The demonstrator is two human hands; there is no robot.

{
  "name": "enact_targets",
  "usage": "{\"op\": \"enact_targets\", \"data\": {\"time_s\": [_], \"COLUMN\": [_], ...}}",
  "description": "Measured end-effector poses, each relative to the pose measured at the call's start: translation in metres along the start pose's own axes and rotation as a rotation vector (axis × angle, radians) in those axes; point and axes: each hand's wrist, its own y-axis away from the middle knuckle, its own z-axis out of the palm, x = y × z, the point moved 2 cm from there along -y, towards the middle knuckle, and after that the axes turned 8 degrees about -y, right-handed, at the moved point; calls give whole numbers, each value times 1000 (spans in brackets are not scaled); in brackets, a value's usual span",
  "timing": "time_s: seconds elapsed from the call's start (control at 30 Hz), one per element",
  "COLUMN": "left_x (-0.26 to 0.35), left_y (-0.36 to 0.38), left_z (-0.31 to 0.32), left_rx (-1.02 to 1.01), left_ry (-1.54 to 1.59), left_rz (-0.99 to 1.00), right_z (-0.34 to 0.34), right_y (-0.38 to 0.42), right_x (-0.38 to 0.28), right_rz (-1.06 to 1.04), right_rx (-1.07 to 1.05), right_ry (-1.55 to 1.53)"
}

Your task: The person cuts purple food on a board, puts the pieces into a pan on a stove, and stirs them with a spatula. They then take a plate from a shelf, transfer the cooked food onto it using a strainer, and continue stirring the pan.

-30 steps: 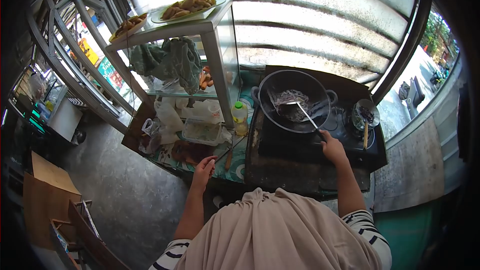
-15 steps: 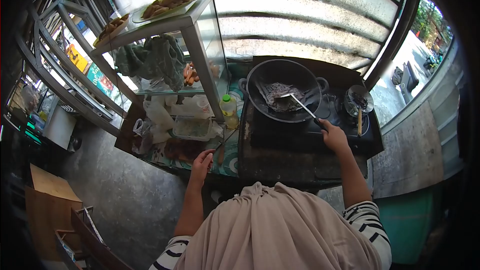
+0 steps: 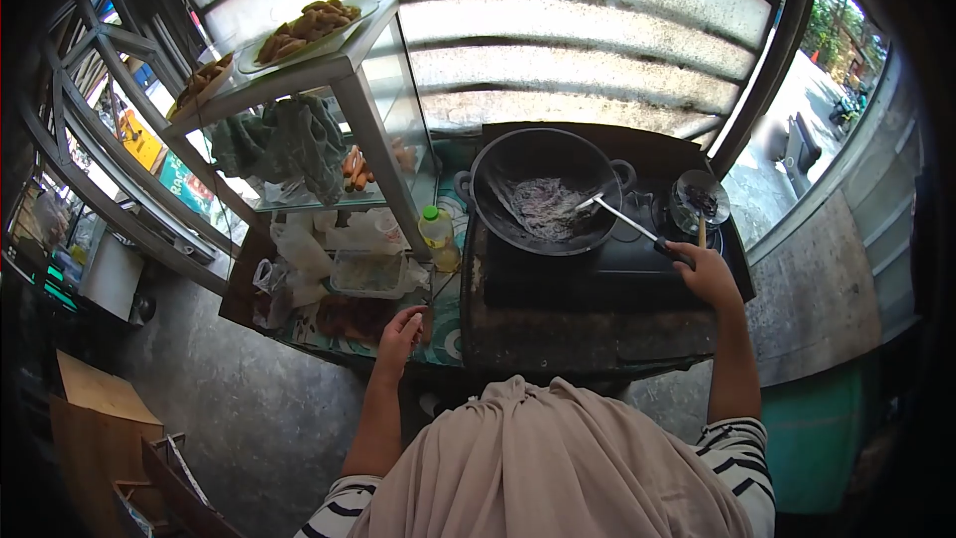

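In the head view, my right hand [image 3: 709, 274] is closed round the black grip of a spatula [image 3: 629, 220]. The spatula's blade rests at the right side of a dark wok [image 3: 490, 154] on the stove. A pale, frothy greyish mass [image 3: 543, 209] lies in the bottom of the wok. My left hand [image 3: 401, 332] hovers by the counter's front edge with thumb and fingers pinched together; I cannot tell what, if anything, is between them. Close beyond it lie a reddish-brown bundle [image 3: 354, 317] and a clear plastic container [image 3: 366, 274].
A small pan [image 3: 709, 189] with dark pieces and a wooden handle sits on the right burner, close to my right hand. A green-capped bottle [image 3: 436, 229] stands left of the stove. The glass display case [image 3: 370, 130] holds sausages [image 3: 356, 169], with plated fried food [image 3: 309, 28] on top.
My right hand has drawn the spatula to the right, from the middle of the wok towards its right side. The view has shifted slightly; my left hand keeps its pinched pose.
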Motion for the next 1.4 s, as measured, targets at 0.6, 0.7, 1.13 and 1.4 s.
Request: {"op": "enact_targets", "data": {"time_s": [0.6,0.7,1.13,1.4], "left_x": [20,13,-3,1], "left_y": [-16,-10,5,-2], "left_z": [15,3,-38,-33], "left_rx": [-37,-5,136,98], "left_ry": [34,39,69,69], "left_rz": [25,11,0,-20], "right_z": [136,136,108,115], "right_y": [-48,-59,-74,-78], "right_x": [20,15,-21,-21], "right_rz": [-74,-135,-50,-137], "right_rx": [86,141,101,185], "right_ry": [-28,-79,-143,-198]}}
